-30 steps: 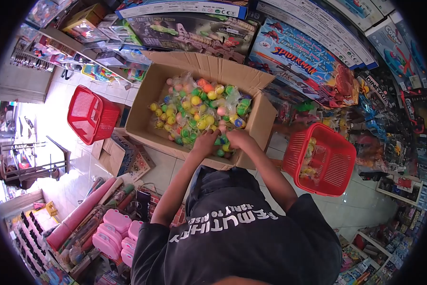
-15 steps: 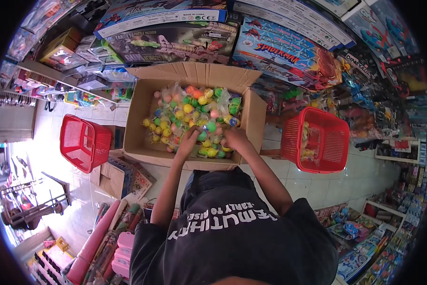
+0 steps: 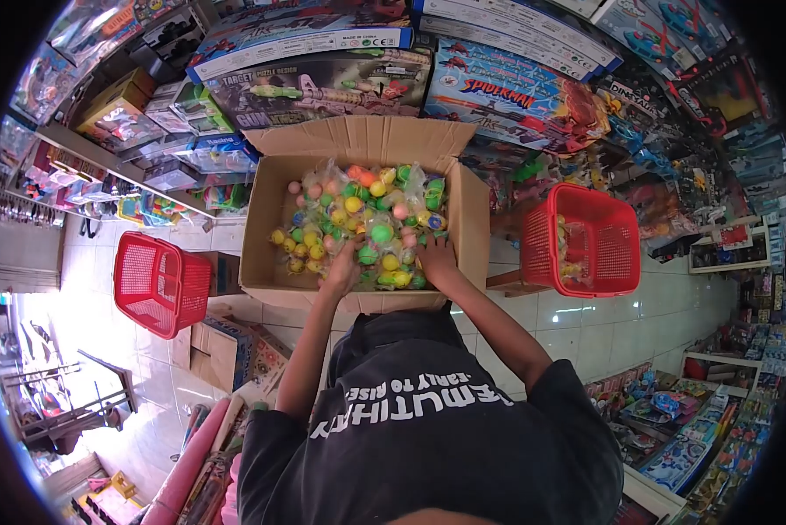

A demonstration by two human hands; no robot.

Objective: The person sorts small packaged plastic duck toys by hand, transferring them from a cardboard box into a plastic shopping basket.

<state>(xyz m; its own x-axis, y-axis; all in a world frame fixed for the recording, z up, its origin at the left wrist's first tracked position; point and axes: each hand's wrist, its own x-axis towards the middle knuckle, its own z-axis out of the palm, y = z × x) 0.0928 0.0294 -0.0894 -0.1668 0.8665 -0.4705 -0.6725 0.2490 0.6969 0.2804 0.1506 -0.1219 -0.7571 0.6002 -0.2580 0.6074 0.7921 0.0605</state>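
Note:
A cardboard box (image 3: 257, 219) with raised flaps stands in front of me, holding many small colourful balls (image 3: 354, 205) in clear plastic bags. Inside its near part, my left hand (image 3: 344, 265) touches the bagged balls, its fingers partly hidden among them. My right hand (image 3: 438, 255) rests on the bags near the right wall, fingers bent down over them. A green ball (image 3: 382, 233) lies between the two hands. Whether either hand grips a bag is too small to tell.
One red basket (image 3: 167, 284) stands left of the box. Another red basket (image 3: 596, 254), with some bagged balls inside, is on the right. Large toy boxes (image 3: 323, 86) stand behind. Shelves of toys line both sides, and cardboard pieces (image 3: 222, 352) lie at the lower left.
The view has shifted slightly. My left hand has moved a little down and my right hand slightly right, its fingers more spread. The green ball between them now shows more fully.

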